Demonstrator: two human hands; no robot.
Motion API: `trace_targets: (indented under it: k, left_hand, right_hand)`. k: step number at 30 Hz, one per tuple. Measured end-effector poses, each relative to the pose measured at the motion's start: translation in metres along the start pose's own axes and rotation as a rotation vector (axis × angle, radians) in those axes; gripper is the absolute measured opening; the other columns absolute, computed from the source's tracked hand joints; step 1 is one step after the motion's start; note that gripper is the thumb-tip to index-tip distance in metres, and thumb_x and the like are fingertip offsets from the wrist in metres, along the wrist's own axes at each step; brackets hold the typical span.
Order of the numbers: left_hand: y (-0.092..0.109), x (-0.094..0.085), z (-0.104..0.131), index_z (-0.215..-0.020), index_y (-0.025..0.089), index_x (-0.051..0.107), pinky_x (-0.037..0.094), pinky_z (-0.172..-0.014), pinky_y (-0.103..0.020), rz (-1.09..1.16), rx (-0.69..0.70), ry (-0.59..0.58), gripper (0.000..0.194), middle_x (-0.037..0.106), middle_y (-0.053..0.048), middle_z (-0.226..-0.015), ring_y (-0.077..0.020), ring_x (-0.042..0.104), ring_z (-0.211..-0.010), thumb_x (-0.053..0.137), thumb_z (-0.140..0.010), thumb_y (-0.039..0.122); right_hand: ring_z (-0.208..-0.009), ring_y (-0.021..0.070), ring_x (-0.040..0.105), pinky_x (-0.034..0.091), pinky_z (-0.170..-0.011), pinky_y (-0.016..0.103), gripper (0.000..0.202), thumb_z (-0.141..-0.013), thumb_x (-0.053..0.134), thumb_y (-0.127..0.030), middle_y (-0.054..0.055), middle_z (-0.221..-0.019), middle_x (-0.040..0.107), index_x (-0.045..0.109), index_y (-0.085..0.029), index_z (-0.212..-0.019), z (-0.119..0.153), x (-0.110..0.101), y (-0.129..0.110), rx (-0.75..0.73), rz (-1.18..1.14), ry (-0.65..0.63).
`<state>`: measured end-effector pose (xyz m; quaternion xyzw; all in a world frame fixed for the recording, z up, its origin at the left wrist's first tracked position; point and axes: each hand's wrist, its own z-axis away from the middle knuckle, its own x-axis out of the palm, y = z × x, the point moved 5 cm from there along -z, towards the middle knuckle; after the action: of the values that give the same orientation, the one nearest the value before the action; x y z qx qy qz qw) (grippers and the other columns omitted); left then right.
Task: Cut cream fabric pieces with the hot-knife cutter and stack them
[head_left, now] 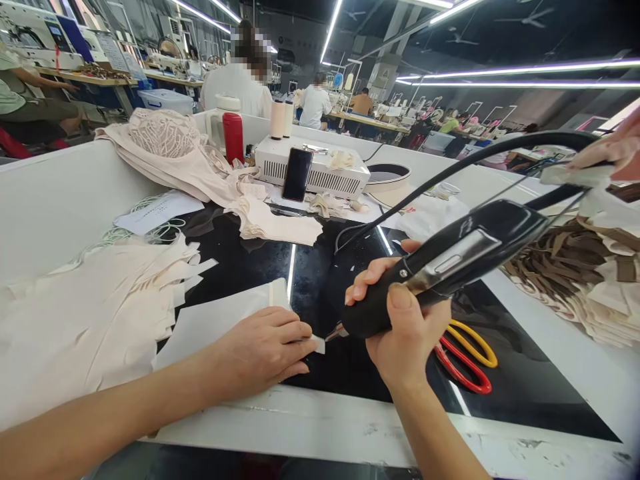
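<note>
My right hand (400, 327) is wrapped round a black electric hot knife (425, 273), with the thumb along its near side. The tool slants down to the left, and its thin metal tip meets or nearly meets the end of a pale fabric strip (320, 345). Over that piece of pale fabric (215, 320) my left hand (260, 347) lies flat, fingers stretched out and pressing it onto the glossy black board (325, 267). Scissors (465, 353) with one red and one yellow handle loop lie beside my right wrist, their blades hidden.
Cut pale fabric (90, 313) is heaped at the left, and brown and cream pieces (580, 273) at the right. A phone (297, 175) leans on a vented white box (320, 167). A black cable (480, 150) arches over the board. Another person's hand (610, 147) shows at upper right.
</note>
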<state>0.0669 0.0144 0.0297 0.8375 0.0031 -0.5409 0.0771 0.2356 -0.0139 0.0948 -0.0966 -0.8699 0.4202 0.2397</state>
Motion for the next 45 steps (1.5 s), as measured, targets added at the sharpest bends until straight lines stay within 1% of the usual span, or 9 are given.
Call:
trace_targets:
  k: [9,12,17,21,25,31,36,40,45]
  left_hand:
    - [0.003,-0.003,-0.003,-0.126,0.016,0.064,0.051,-0.098,-0.035,-0.055,0.047,-0.006,0.023,0.072,-0.004,-0.115,-0.0201,0.065,-0.107,0.060,-0.107,0.029]
    - [0.003,-0.003,-0.003,-0.126,0.016,0.064,0.051,-0.100,-0.035,-0.057,0.051,0.001,0.023,0.072,-0.005,-0.115,-0.0197,0.065,-0.108,0.060,-0.108,0.029]
    - [0.003,-0.001,-0.003,-0.127,0.015,0.063,0.054,-0.096,-0.037,-0.038,0.046,-0.016,0.025,0.072,-0.005,-0.115,-0.0208,0.066,-0.107,0.061,-0.107,0.030]
    - [0.003,-0.001,-0.003,-0.128,0.016,0.063,0.053,-0.096,-0.037,-0.024,0.043,0.004,0.025,0.072,-0.005,-0.114,-0.0205,0.066,-0.106,0.061,-0.107,0.030]
    - [0.003,-0.001,-0.003,-0.128,0.016,0.063,0.053,-0.096,-0.037,-0.032,0.044,-0.010,0.025,0.072,-0.005,-0.116,-0.0210,0.066,-0.106,0.059,-0.108,0.029]
    - [0.003,-0.001,-0.004,-0.128,0.016,0.063,0.053,-0.097,-0.037,-0.046,0.049,-0.020,0.027,0.072,-0.004,-0.115,-0.0215,0.065,-0.104,0.064,-0.105,0.028]
    - [0.003,0.001,-0.004,-0.129,0.017,0.064,0.054,-0.095,-0.038,-0.037,0.042,-0.023,0.029,0.072,-0.005,-0.115,-0.0225,0.066,-0.105,0.068,-0.102,0.028]
    - [0.002,0.000,-0.003,-0.128,0.015,0.064,0.055,-0.096,-0.038,-0.021,0.054,-0.008,0.026,0.073,-0.006,-0.114,-0.0224,0.068,-0.105,0.064,-0.104,0.027]
    - [-0.005,-0.002,0.001,-0.124,0.014,0.066,0.054,-0.103,-0.035,0.060,0.059,0.031,0.021,0.075,-0.008,-0.114,-0.0211,0.069,-0.112,0.054,-0.109,0.023]
  right_hand:
    - [-0.058,0.0123,0.062,0.056,-0.052,0.027,0.030,-0.086,0.079,-0.030,-0.005,-0.082,0.067,0.059,-0.026,-0.109,-0.005,-0.001,-0.007,-0.031,-0.052,0.016]
    - [-0.058,0.0124,0.062,0.056,-0.053,0.028,0.033,-0.087,0.079,-0.032,-0.005,-0.082,0.067,0.059,-0.026,-0.112,-0.004,0.000,-0.007,-0.028,-0.047,0.006]
    - [-0.059,0.0127,0.063,0.056,-0.055,0.029,0.043,-0.087,0.080,-0.034,-0.004,-0.083,0.067,0.057,-0.026,-0.122,0.002,0.000,-0.003,0.002,-0.034,0.005]
    - [-0.059,0.0131,0.063,0.056,-0.056,0.029,0.040,-0.089,0.078,-0.033,-0.004,-0.083,0.067,0.057,-0.026,-0.123,0.003,0.001,-0.003,0.000,-0.009,0.000]
    - [-0.059,0.0132,0.062,0.056,-0.055,0.029,0.039,-0.089,0.076,-0.031,-0.004,-0.082,0.066,0.057,-0.027,-0.123,0.002,0.002,-0.005,0.008,0.005,-0.001]
    - [-0.058,0.0136,0.061,0.054,-0.050,0.027,0.041,-0.085,0.077,-0.034,-0.003,-0.081,0.066,0.058,-0.027,-0.120,0.006,0.000,-0.012,0.002,-0.021,0.015]
    - [-0.059,0.0143,0.062,0.055,-0.053,0.030,0.040,-0.088,0.077,-0.035,-0.004,-0.082,0.065,0.057,-0.028,-0.122,0.012,0.000,-0.011,0.018,0.011,-0.004]
    - [-0.061,0.0143,0.061,0.055,-0.054,0.030,0.039,-0.089,0.077,-0.033,-0.003,-0.083,0.066,0.057,-0.027,-0.122,0.013,0.000,-0.010,0.015,0.029,0.002]
    - [-0.060,0.0140,0.062,0.055,-0.052,0.029,0.041,-0.086,0.078,-0.034,-0.003,-0.083,0.066,0.058,-0.028,-0.121,0.011,-0.002,-0.012,0.014,0.025,0.011]
